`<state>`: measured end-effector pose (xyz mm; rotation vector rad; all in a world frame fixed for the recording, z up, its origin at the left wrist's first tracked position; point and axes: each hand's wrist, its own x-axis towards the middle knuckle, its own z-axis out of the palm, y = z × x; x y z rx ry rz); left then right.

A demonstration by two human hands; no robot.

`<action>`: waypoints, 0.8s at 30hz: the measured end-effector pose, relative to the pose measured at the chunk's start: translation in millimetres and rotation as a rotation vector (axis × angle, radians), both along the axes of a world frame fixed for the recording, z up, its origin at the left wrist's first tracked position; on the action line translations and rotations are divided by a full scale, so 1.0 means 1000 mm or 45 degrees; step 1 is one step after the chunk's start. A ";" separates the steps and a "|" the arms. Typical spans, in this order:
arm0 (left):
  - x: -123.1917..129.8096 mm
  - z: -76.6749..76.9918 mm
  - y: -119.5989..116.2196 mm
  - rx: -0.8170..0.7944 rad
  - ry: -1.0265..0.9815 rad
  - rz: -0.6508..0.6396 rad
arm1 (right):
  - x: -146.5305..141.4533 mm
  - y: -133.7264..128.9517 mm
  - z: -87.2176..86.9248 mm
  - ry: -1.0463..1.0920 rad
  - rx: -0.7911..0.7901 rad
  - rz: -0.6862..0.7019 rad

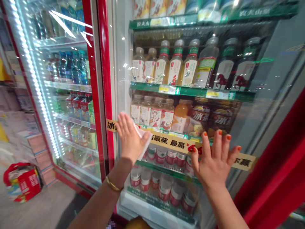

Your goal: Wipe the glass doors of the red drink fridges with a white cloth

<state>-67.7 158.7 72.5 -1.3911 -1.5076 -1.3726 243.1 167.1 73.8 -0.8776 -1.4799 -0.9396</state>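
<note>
Right on the glass door of the drinks cooler, we've got both hands spread flat! The left hand, a gold bangle at its wrist, presses a folded white wipe to the glass, open-fingered rather than clenched, with the wipe's edge showing past the little-finger side. How tightly it's gripped we can't tell from here. The right hand is released, holding nothing, its orange-painted nails splayed over a yellow printed strip running across the door.

So the step in hand, as we read it, is wipe and palms on the glass, and any next move starts from that wipe under the left palm.

Behind the door, juice bottles line a green-edged shelf, with red-labelled bottles at the bottom. Along the door's left edge runs a red post, and beyond it stands a second lit cooler. Further left of the door, on the floor, sits a red shopping bag near stacked cartons.
</note>
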 end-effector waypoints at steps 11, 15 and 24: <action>0.048 0.019 -0.001 -0.032 0.102 -0.029 | 0.021 -0.018 0.001 -0.026 -0.143 0.069; 0.102 0.015 -0.002 -0.028 0.473 -0.201 | 0.023 -0.019 -0.002 -0.029 -0.189 0.063; 0.112 0.044 -0.002 -0.018 0.382 -0.180 | 0.043 -0.034 -0.012 0.056 -0.322 0.195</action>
